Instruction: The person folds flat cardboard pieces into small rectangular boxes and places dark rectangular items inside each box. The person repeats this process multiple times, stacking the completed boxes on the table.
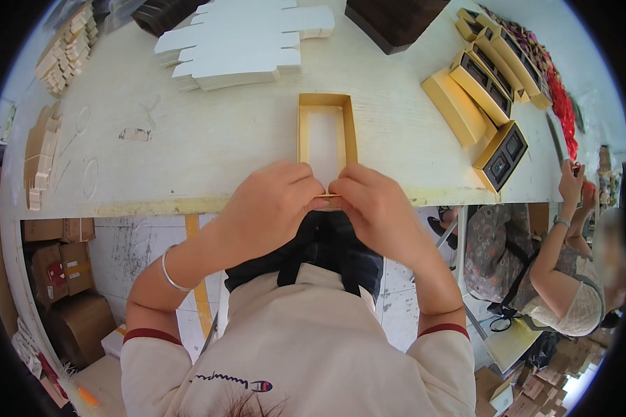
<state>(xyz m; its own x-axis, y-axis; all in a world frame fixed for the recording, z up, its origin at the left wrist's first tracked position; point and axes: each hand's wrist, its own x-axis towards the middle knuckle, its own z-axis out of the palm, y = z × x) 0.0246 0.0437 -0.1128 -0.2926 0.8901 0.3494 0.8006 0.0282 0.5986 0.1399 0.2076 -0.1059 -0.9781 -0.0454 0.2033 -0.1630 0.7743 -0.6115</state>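
Observation:
A gold cardboard box (355,132) with a white inside lies on the table in front of me, its near end at the table's front edge. My left hand (275,198) pinches the near end wall from the left, fingers bent over its rim. From the right, my right hand (372,201) grips the same end wall, thumb and fingers pressed together. The two hands almost meet at the middle of that wall and hide most of it. The far end and both long sides of the box stand upright.
Flat white card blanks (240,42) lie stacked at the back, beside dark brown trays (396,21). Gold boxes with dark inserts (483,87) are piled at the right. Folded card pieces (42,156) lie at the left edge. Another person (570,264) works at the right.

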